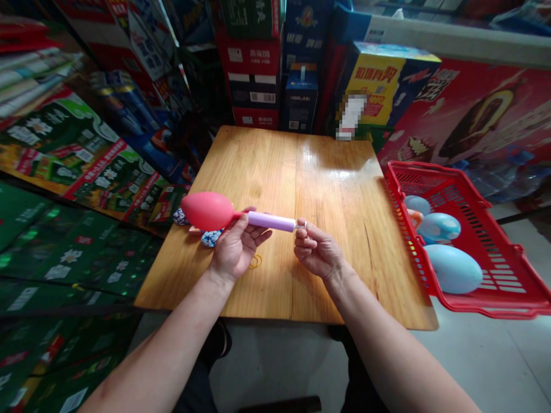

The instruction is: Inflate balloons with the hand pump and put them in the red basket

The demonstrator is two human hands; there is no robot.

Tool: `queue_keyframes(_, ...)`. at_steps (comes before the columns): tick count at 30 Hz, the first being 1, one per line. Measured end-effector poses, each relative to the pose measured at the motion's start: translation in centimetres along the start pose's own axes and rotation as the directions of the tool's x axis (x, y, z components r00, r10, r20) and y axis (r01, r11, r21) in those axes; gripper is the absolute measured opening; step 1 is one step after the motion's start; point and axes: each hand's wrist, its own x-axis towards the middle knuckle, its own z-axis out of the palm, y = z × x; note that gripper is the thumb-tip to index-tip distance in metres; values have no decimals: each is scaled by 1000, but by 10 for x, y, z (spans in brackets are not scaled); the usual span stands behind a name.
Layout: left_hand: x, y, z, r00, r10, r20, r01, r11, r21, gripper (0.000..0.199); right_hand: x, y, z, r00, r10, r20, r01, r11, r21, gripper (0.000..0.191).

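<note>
A pinkish-red balloon point(209, 211), partly inflated, sits on the left end of a purple hand pump point(272, 222). My left hand point(236, 246) grips the balloon's neck at the pump's tip, thumb on top, with the other fingers under the barrel. At the pump's right end, the fingers of my right hand point(317, 248) are curled round its handle. Below the balloon, a blue-and-white patterned item point(211, 238) lies on the wooden table point(331, 201). Yellow rubber bands point(256, 262) rest beside my left hand.
A red basket point(512, 269) holding light blue balloons point(454, 269) stands right of the table. Stacked boxes point(253, 63) rise behind it, and green cartons point(64, 258) line the left side. A yellow and blue box point(383, 80) is at the back right.
</note>
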Motion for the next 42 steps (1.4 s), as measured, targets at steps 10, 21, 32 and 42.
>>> queue_keyframes(10, 9, 23, -5, 994, 82, -76, -85, 996, -30, 21, -8, -26, 2, 1000, -23, 10, 23, 1000, 18, 5)
queue_keyframes(21, 1, 0, 2, 1000, 18, 3, -18, 1000, 15, 26, -1, 0, 2, 1000, -7, 18, 6, 1000, 22, 13)
queue_keyframes(32, 11, 24, -8, 989, 132, -64, -132, 991, -6, 22, -13, -28, 0, 1000, -29, 3, 28, 998, 63, 7)
queue_keyframes(42, -1, 3, 5, 999, 11, 48, -13, 999, 41, 26, -6, -4, 5, 999, 23, -23, -22, 999, 36, 6)
